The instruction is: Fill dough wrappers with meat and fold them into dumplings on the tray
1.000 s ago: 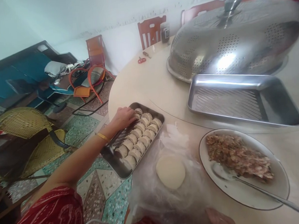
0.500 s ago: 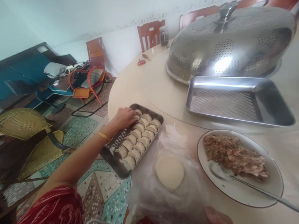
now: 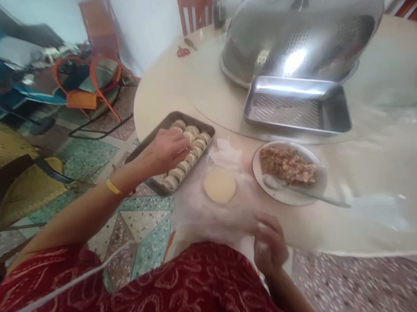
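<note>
A dark metal tray (image 3: 147, 126) holds rows of folded dumplings (image 3: 192, 130). Over its middle is my left hand (image 3: 171, 149), fingers loosely bent and pointing right, with nothing visible in them; it hides part of the rows. A flat round dough wrapper (image 3: 220, 185) lies on a clear plastic sheet (image 3: 201, 219) beside the tray. Near the table's front edge, my right hand (image 3: 270, 244) is loosely curled at the plastic, somewhat blurred, and I see nothing in it. To the right, a white plate (image 3: 287, 197) bears minced filling (image 3: 289, 165) and a metal spoon (image 3: 313, 194).
Behind the plate stands a second metal tray (image 3: 298, 128), against a large perforated metal cover (image 3: 303, 44). Red-handled scissors (image 3: 183, 51) and a dark jar (image 3: 219, 10) are at the far edge of the round table (image 3: 159, 93). A wicker chair (image 3: 28, 193) stands left.
My left hand has drawn back from the far end of the dumpling rows to above their middle. The view has tilted down, and more of my right hand shows.
</note>
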Demonstrator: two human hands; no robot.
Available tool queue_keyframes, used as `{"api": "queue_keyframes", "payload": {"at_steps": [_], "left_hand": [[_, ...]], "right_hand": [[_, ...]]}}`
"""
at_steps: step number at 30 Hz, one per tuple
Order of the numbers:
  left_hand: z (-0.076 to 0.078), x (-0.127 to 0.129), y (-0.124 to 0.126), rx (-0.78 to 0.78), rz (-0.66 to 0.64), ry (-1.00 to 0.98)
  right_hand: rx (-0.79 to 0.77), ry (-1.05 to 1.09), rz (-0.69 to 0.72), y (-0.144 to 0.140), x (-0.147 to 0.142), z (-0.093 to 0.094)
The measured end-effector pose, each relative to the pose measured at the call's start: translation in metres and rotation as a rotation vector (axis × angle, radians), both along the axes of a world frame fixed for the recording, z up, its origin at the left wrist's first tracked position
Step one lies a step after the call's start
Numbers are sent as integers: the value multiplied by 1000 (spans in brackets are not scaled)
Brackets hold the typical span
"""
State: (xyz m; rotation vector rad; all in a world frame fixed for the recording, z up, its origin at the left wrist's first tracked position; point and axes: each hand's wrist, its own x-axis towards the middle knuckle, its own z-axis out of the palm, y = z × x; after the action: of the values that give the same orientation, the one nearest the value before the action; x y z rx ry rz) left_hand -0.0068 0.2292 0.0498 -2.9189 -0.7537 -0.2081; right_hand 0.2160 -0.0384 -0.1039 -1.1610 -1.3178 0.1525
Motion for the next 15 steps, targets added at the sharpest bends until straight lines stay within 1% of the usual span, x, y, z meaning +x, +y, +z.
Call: {"api": "queue_keyframes", "payload": {"at_steps": [2, 4, 7, 10, 15], "left_hand": [[-7, 13, -30, -109, -189, 50], [-16, 25, -52, -171, -281, 94], [-26, 37, -67, -210, -314, 134], [-31, 44, -70, -214, -317, 178], [-35, 49, -72, -141, -311, 213]], "right_hand": [[64, -14, 4, 5, 1, 7], [60, -1, -31, 10, -1, 12], [72, 9, -62, 15, -5, 15], [94, 5, -59, 16, -6, 14], [79, -55, -90, 18, -6, 13]]}}
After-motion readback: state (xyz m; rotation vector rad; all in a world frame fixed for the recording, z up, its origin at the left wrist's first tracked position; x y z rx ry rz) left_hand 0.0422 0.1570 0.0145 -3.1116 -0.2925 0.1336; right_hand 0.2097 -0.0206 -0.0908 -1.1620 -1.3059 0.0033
